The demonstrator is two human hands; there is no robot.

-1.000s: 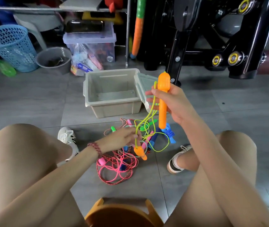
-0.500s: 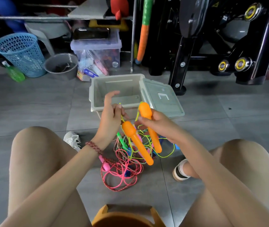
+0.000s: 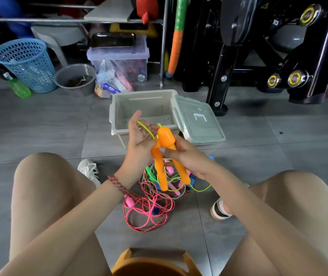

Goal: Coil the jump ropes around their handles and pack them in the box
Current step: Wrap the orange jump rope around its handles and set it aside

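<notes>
Right hand (image 3: 187, 158) fingers are gripping orange handles (image 3: 165, 139), left hand (image 3: 139, 142) fingers hooking yellow rope (image 3: 146, 127); trailing slack is likely snagging in the rope pile (image 3: 149, 213).

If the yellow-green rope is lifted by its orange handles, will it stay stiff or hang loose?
Probably floppy: the yellow-green rope bends in loose loops from the left hand to the floor. It may snag, as its lower part lies among the pile of ropes. The orange handles look rigid; the right hand holds both together.
</notes>
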